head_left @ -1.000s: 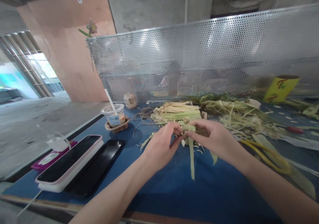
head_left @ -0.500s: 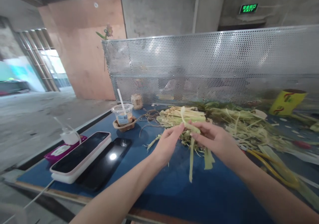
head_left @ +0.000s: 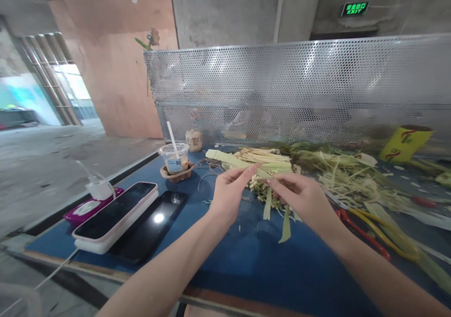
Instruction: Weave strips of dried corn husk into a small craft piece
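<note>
From here the blue table (head_left: 225, 270) looks crowded: off to the left, a purple power strip (head_left: 72, 217), a pink-edged phone (head_left: 116, 211) and a flat black slab (head_left: 150, 232), then a straw cup (head_left: 174, 165) in its cardboard holder (head_left: 176, 175). A perforated screen (head_left: 225, 73) closes off the back. On the right, loose husks (head_left: 338, 171) spread towards a yellow tube (head_left: 403, 148), and red handles (head_left: 382, 251) and yellow handles (head_left: 410, 257) lie beside the right forearm. The pale green strip (head_left: 221, 156), flat and blunt-ended, stretches leftward above the table, partly covering a bundle of creamy stalks (head_left: 260, 155). The left hand (head_left: 229, 190) pinches it, thumb against forefinger; the right hand (head_left: 301, 195) grips its near end, fingers nearly together. Narrower pieces (head_left: 284, 225) dangle below; whether they join it, I can't tell.
</note>
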Demonstrator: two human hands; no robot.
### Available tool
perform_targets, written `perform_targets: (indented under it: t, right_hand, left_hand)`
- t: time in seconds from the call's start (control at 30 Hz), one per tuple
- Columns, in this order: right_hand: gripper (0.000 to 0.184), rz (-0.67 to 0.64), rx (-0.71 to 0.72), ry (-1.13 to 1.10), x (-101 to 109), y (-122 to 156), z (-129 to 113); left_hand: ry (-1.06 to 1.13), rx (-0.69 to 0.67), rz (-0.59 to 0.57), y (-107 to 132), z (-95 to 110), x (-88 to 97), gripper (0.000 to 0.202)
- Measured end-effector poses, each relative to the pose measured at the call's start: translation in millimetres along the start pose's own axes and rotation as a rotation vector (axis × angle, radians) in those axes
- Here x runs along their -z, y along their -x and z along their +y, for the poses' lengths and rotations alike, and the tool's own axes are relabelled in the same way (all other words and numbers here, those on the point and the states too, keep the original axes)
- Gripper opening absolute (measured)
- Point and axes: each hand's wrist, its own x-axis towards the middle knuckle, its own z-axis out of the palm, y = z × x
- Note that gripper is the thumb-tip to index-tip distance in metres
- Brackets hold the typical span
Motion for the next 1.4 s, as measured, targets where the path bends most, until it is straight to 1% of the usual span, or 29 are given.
perform_targets:
  t: [0.07,0.1,0.13,0.23,0.3,0.37,0.43,0.53,0.63,0.73,0.83,0.93,1.03,1.17,1.23,1.33,1.4]
  right_hand:
    - [0.028,-0.023,0.026,0.039,0,-2,1]
    - [0.029,-0.031,0.037,0.056,0,-3,1]
    - [0.03,-0.032,0.038,0.065,0,-4,2]
    - [0.037,-0.013,-0.008,0.009,-1,-6,3]
    - [0.035,-0.011,-0.041,-0.071,-2,-6,3]
    - [0.028,-0.016,-0.053,-0.127,-3,-6,4]
    - [0.023,-0.028,-0.058,-0.132,-3,-7,5]
    - [0.022,-0.077,-0.054,-0.109,-1,-10,6]
    - [0.019,-0.097,-0.022,-0.128,2,-13,5]
    - [0.012,-0.139,0.029,-0.15,5,-15,5]
    - [0.011,-0.206,0.074,-0.2,8,-15,6]
    - [0.013,-0.243,0.04,-0.229,12,-13,7]
    - [0.017,-0.269,0.017,-0.265,13,-10,8]
    - [0.03,-0.28,0.024,-0.324,13,-7,5]
    - [0.035,-0.269,0.001,-0.353,13,-5,4]
    - [0.03,-0.248,-0.078,-0.399,11,-2,3]
    - [0.025,-0.262,-0.139,-0.421,9,-2,4]
  left_hand:
    - [-0.08,-0.064,0.011,0,1,0.7,0.019]
    - [-0.149,-0.108,-0.002,1,1,1.0,0.02]
    - [-0.231,-0.153,-0.033,2,2,1.1,0.021]
    - [-0.467,-0.274,-0.193,6,2,2.0,0.024]
    - [-0.574,-0.327,-0.246,7,2,3.1,0.022]
    - [-0.655,-0.354,-0.225,6,2,4.7,0.022]
    - [-0.713,-0.369,-0.192,4,2,6.3,0.025]
    - [-0.728,-0.376,-0.162,1,0,8.1,0.029]
    - [-0.664,-0.321,-0.166,0,-3,8.5,0.028]
    - [-0.605,-0.262,-0.207,-1,-4,7.1,0.026]
    - [-0.543,-0.218,-0.261,-3,-3,5.1,0.028]
    - [-0.517,-0.212,-0.289,-3,-2,4.3,0.029]
    - [-0.568,-0.252,-0.259,0,-4,4.7,0.026]
    - [-0.715,-0.407,-0.187,7,-5,3.3,0.021]
    - [-0.735,-0.433,-0.159,9,-4,1.5,0.022]
    - [-0.746,-0.462,-0.124,10,-1,-0.7,0.022]
    - [-0.743,-0.465,-0.117,10,0,-0.8,0.027]
